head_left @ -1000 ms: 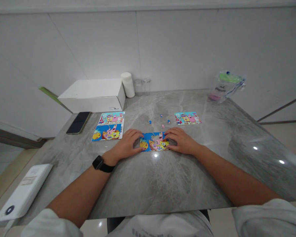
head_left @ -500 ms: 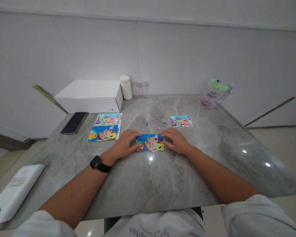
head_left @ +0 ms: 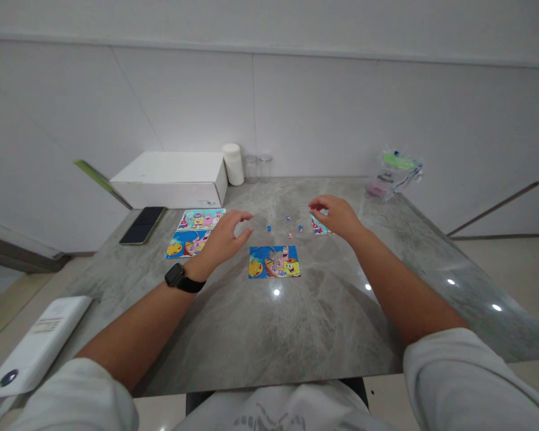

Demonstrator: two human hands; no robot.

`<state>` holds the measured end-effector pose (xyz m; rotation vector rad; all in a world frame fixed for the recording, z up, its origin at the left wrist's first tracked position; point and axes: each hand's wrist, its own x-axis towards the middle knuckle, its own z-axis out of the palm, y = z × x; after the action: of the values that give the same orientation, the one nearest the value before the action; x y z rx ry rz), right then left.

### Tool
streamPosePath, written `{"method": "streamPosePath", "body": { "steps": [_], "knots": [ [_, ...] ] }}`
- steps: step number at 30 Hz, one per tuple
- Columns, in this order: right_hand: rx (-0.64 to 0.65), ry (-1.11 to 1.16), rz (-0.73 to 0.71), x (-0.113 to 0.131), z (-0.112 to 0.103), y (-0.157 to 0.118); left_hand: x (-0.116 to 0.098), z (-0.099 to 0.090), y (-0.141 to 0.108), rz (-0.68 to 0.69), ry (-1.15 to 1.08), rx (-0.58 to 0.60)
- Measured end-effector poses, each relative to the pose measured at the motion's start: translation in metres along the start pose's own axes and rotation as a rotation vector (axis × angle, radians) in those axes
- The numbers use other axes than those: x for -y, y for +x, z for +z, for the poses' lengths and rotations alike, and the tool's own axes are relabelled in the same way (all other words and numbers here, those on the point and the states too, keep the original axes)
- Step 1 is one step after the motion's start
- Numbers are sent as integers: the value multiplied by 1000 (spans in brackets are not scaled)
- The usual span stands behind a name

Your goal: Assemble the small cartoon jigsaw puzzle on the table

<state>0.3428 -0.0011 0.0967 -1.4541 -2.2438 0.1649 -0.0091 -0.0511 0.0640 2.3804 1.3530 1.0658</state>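
Note:
A blue cartoon puzzle (head_left: 274,262) lies flat near the middle of the table, with a grey gap in its upper part. Several small loose pieces (head_left: 290,235) lie just behind it. Raised to the left of those pieces, my left hand (head_left: 228,238) has thumb and fingers apart and nothing between them; it partly covers a two-part picture sheet (head_left: 186,244). My right hand (head_left: 336,215) hovers over a second, light blue puzzle (head_left: 322,226) and hides most of it. Its fingers are bent towards the thumb, with no object visible in them.
A black phone (head_left: 142,225) lies left of the sheet. Along the back stand a white box (head_left: 168,179), a white bottle (head_left: 233,165) and two clear glasses (head_left: 265,169). A plastic bag (head_left: 394,175) sits back right. A white device (head_left: 38,344) is at the left edge.
Both hands have let go of the blue puzzle. My left hand has lifted up and slightly left; my right hand has moved back and right, over the second puzzle.

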Motion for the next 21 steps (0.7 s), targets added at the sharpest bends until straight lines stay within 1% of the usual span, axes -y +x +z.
{"method": "streamPosePath", "body": {
  "steps": [2, 5, 7, 10, 11, 12, 13, 15, 18, 21],
  "knots": [
    [5, -39, 33, 7, 0, 17, 0, 5, 15, 8, 15, -1],
    [37, -85, 92, 15, 16, 36, 5, 24, 29, -25, 0, 6],
    [79, -107, 124, 16, 33, 42, 13, 39, 30, -57, -29, 18],
    [145, -147, 178, 14, 55, 43, 28, 60, 21, -113, -53, -25],
    [164, -161, 191, 13, 60, 42, 33, 64, 18, -131, -48, -20],
    [181, -171, 198, 11, 64, 41, 36, 68, 14, -136, -38, 4],
    [194, -177, 202, 11, 68, 40, 39, 70, 12, -113, -31, 42],
    [208, -177, 194, 11, 72, 38, 41, 72, 9, -80, -14, 75],
    [217, -166, 144, 17, 80, 36, 38, 74, 11, -51, 3, 86],
    [225, -152, 59, 28, 90, 32, 36, 77, 13, -40, 6, 96]
  ]
}}
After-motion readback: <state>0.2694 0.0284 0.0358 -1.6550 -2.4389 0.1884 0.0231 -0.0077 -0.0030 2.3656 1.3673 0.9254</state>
